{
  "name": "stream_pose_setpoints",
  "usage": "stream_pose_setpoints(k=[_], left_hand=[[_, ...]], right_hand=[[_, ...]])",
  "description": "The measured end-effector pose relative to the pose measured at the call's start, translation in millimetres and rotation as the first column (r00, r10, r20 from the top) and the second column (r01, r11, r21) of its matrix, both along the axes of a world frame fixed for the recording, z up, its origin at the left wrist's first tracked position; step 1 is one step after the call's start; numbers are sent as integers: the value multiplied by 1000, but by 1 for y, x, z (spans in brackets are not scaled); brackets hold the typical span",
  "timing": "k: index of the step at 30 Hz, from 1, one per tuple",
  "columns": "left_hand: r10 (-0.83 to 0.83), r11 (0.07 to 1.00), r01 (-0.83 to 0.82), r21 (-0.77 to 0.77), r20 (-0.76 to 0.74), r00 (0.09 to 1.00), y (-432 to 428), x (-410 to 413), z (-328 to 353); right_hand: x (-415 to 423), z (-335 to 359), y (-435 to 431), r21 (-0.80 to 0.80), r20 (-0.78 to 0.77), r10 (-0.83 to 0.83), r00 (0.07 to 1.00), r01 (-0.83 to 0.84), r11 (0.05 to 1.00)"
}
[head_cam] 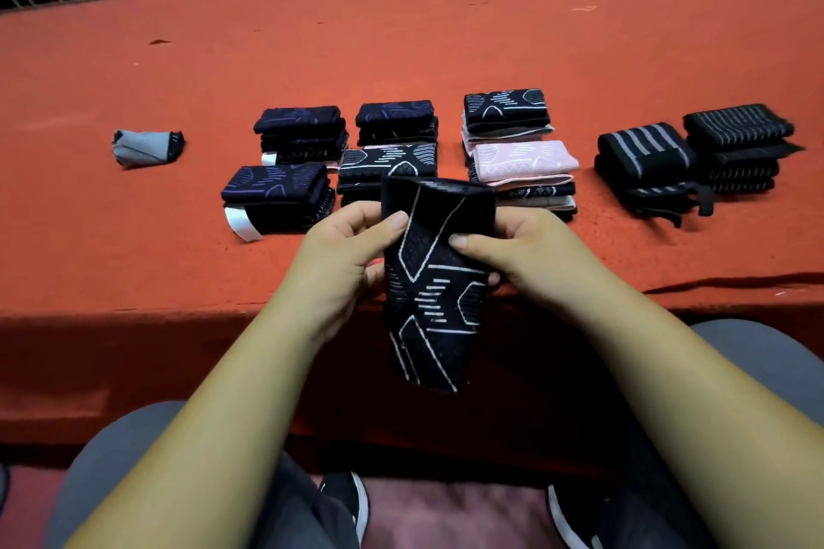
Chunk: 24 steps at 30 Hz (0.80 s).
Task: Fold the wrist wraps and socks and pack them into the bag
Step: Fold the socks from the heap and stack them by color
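The table (pixel 401 49) is covered with a red-orange cloth, matte and a little fuzzy like felt, with a straight front edge. On it, behind the hands, folded socks (pixel 301 129) lie in six flat rectangular stacks. The three on the left are dark navy knit with thin purple lines, two others have black tops with white geometric lines, and one on the right has a pale pink sock (pixel 524 163) on top. At the far right two piles of wraps (pixel 644 156) lie side by side, thick ribbed black elastic with grey stripes and dark strap ends sticking out. Above the table edge both hands hold a black sock (pixel 434 281) upright. It is long and knit, with white lines, dashes and mesh-like diamond zones. The left hand (pixel 343 254) pinches its left edge, thumb in front and fingers curled behind. The right hand (pixel 526 254) pinches the right edge in the same way. A small grey sock (pixel 145 147), rolled into a lump, lies alone at the far left. White paper bands (pixel 241 223) wrap two navy stacks, and no writing on them can be read.
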<state>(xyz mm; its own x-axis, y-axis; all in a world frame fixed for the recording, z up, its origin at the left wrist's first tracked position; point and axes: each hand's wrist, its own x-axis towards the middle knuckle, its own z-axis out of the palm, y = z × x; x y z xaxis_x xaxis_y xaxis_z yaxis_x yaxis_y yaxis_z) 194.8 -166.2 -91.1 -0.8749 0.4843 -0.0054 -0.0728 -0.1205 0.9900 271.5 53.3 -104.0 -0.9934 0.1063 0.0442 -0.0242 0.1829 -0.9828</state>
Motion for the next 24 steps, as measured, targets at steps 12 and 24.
stream_pose_setpoints(k=[12,24], left_hand=[[119,991,-116,-69,30,992,4,-15,-7],[5,1000,-6,15,28,1000,-3,-23,-10]], right_hand=[[-18,-5,9,8,-1,-31,1000,31,999],[-13,-9,11,-156,-44,17,999,-24,987]])
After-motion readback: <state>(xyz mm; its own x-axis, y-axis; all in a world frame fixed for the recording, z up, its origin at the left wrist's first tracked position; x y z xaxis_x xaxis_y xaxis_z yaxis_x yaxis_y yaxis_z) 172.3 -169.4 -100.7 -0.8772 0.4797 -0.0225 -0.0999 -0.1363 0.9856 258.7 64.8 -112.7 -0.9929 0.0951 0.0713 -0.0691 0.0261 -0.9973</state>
